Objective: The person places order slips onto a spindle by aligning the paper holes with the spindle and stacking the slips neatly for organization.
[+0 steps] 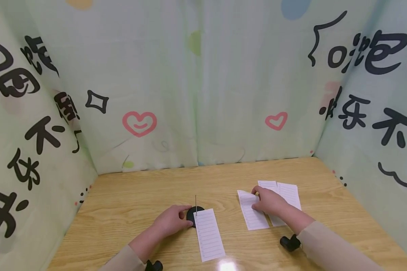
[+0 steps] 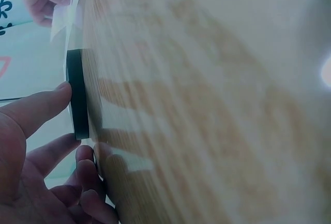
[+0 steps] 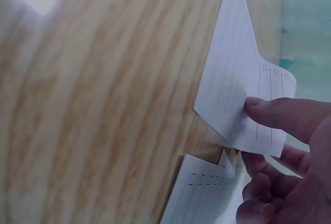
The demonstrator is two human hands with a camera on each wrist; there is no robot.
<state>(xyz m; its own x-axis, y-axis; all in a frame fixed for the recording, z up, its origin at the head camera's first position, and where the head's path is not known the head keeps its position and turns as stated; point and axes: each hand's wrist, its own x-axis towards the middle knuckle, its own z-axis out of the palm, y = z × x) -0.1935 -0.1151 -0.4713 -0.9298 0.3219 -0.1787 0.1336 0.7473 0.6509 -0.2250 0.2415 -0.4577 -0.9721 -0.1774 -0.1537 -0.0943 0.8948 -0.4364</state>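
A receipt spike (image 1: 190,215) with a round black base and a thin upright needle stands on the table. My left hand (image 1: 171,221) holds the rim of its base, with the thumb on one side and a finger on the other; the left wrist view shows the base (image 2: 78,94) edge-on. One lined paper slip (image 1: 210,235) lies partly over the base, its top corner at the needle. To the right, my right hand (image 1: 270,203) pinches another lined slip (image 1: 252,212). In the right wrist view the thumb presses on this slip (image 3: 227,69), which bends upward at one end.
Beside and under the right hand lie more lined slips (image 1: 289,194) on the wooden table (image 1: 139,192). Pale printed curtains (image 1: 196,113) enclose the table at the back and both sides. A black wrist device (image 1: 289,242) sits at the right sleeve.
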